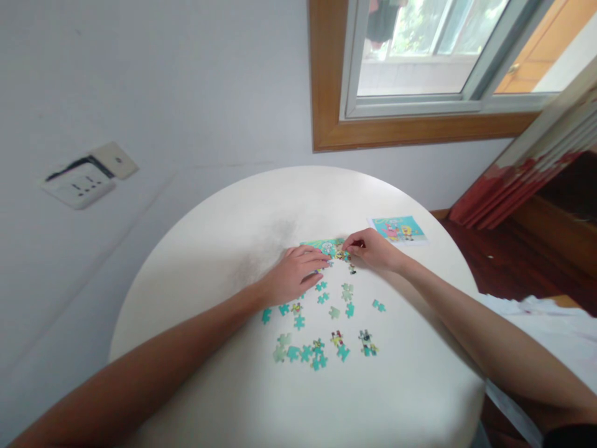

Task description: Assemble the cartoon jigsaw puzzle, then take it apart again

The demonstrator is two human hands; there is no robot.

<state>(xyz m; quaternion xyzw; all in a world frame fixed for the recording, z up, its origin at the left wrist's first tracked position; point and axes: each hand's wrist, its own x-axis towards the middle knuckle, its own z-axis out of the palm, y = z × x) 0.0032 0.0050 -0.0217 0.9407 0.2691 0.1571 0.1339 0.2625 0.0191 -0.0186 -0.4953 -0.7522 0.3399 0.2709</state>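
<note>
Toward the far side of the round white table (186, 298), you have both bare hands at a partly joined jigsaw puzzle (313, 246), a teal strip with bits of yellow and a cartoon figure in it. Your left hand (296, 274) lies palm down over the strip's near left edge, its fingers stretched out toward the right and close to one another, the thumb set apart from them; what lies under the palm is hidden. Your right hand (373, 249) is at the strip's right end, thumb and forefinger brought narrowly together over a yellow-and-dark part; you cannot tell from this view whether a piece sits between the tips. Just below that hand, a small dark-and-yellow puzzle piece (352, 269) lies apart from the strip. Nearer you, loose teal pieces (305, 353) are scattered below your left hand, some touching, with a pale green pair (347, 291) in the middle and a dark, multicoloured cluster (367, 343) at the right of the nearest row. One teal piece (379, 305) lies off to the right, well apart from the others. Beyond your right wrist rests a printed cartoon picture (401, 229), showing a pink figure and a yellow one on teal.
</note>
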